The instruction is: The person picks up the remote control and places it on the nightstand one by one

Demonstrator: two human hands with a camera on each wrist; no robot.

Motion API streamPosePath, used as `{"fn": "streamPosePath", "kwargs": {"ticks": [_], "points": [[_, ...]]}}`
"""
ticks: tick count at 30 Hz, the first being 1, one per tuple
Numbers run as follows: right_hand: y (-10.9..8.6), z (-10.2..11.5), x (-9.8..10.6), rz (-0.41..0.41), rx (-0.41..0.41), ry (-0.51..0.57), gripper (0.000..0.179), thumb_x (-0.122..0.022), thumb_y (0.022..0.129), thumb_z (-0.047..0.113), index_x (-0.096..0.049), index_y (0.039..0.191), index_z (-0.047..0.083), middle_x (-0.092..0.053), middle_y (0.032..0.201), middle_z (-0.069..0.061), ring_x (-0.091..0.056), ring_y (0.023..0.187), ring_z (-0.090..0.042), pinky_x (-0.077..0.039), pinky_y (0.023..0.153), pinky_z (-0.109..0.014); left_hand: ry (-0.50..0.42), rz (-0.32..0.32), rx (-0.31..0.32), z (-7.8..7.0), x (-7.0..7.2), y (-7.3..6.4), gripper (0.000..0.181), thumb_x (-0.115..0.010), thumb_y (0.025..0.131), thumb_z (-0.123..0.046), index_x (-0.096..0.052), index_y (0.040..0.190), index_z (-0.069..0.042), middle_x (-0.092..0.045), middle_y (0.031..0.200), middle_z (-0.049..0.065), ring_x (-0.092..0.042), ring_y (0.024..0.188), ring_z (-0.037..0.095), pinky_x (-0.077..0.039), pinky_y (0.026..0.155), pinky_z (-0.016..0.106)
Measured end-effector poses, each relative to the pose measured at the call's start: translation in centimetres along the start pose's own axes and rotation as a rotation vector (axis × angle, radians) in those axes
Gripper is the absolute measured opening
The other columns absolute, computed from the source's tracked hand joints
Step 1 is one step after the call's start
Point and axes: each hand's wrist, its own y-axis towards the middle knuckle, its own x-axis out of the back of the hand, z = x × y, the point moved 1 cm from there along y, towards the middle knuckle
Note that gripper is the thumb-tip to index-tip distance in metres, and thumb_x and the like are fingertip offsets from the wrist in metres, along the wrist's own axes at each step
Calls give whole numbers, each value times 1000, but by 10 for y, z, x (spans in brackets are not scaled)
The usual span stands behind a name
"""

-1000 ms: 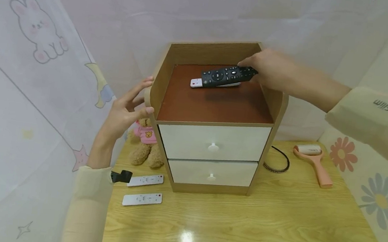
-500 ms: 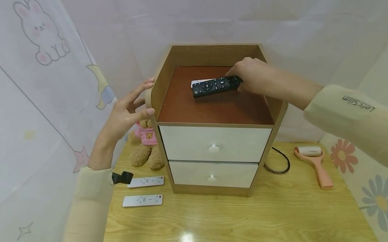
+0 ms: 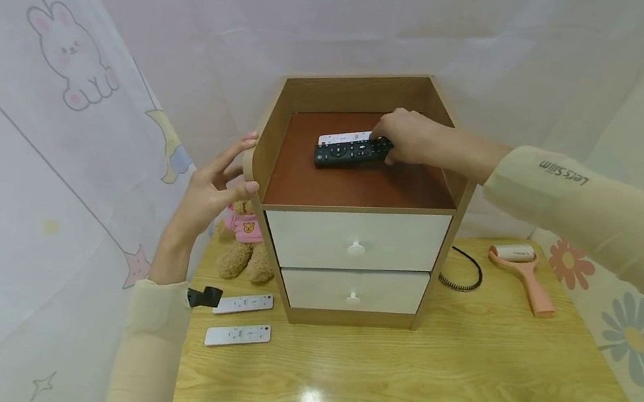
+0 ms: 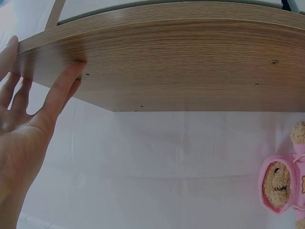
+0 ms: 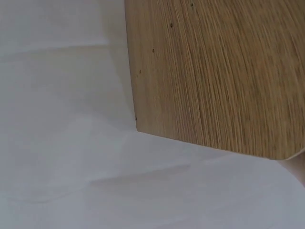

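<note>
In the head view, my right hand (image 3: 408, 136) pinches the right end of a black remote control (image 3: 347, 153) over the red-brown top of a small two-drawer cabinet (image 3: 353, 238). Just behind it lies a white remote control (image 3: 344, 139), partly covered. My left hand (image 3: 208, 197) touches the cabinet's left side panel with fairly straight fingers. The left wrist view shows that hand (image 4: 24, 138) with fingertips against the wooden side panel (image 4: 181, 57). In the right wrist view, the other side panel (image 5: 214, 81) hides the right hand's work.
Two more white remote controls, a rear one (image 3: 244, 303) and a front one (image 3: 238, 335), lie on the wooden table (image 3: 426, 388). A teddy bear (image 3: 247, 235) sits left of the cabinet. To the right are a black coiled cord (image 3: 461, 285) and an orange lint roller (image 3: 529, 280).
My right hand has moved left and down with the black remote, lowering it to the cabinet top in front of the white remote. The left hand stays at the side panel.
</note>
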Motion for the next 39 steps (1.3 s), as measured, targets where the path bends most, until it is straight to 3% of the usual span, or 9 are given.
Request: {"fn": "streamPosePath", "kwargs": {"ticks": [9, 18, 29, 36, 39], "points": [[2, -4, -3, 23, 15, 8, 52, -71, 85, 0, -52, 133, -7, -51, 135, -26, -48, 125, -39, -43, 101, -51, -7, -4, -31, 9, 4, 2, 66, -61, 86, 15, -41, 146, -7, -31, 155, 7, -52, 123, 34, -57, 78, 29], [0, -6, -8, 8, 24, -9, 51, -71, 85, 1, -53, 132, -7, -54, 132, -26, -48, 124, -38, -43, 102, -50, 18, -2, -3, -7, -3, 2, 66, -57, 86, 19, -39, 146, -2, -30, 156, 8, -51, 124, 35, -57, 80, 28], [3, -9, -10, 34, 46, 4, 50, -67, 88, 2, -50, 134, -9, -50, 136, -27, -45, 128, -40, -41, 104, -50, 11, -3, -31, 12, 3, 5, 65, -61, 87, 14, -42, 145, -7, -31, 155, 6, -51, 123, 34, -57, 79, 29], [4, -9, -6, 99, 28, -11, 51, -64, 92, 6, -46, 138, -7, -47, 138, -27, -43, 130, -40, -39, 106, -50, 6, 5, -35, 14, 5, 6, 64, -63, 87, 10, -42, 145, -8, -30, 156, 5, -51, 124, 34, -57, 79, 29], [-1, -4, 4, 79, 45, 4, 51, -64, 93, 11, -47, 138, -4, -51, 136, -25, -47, 126, -39, -41, 104, -50, -4, 3, -31, 14, 5, 4, 65, -61, 87, 13, -42, 145, -7, -30, 156, 6, -52, 123, 34, -57, 79, 29]]}}
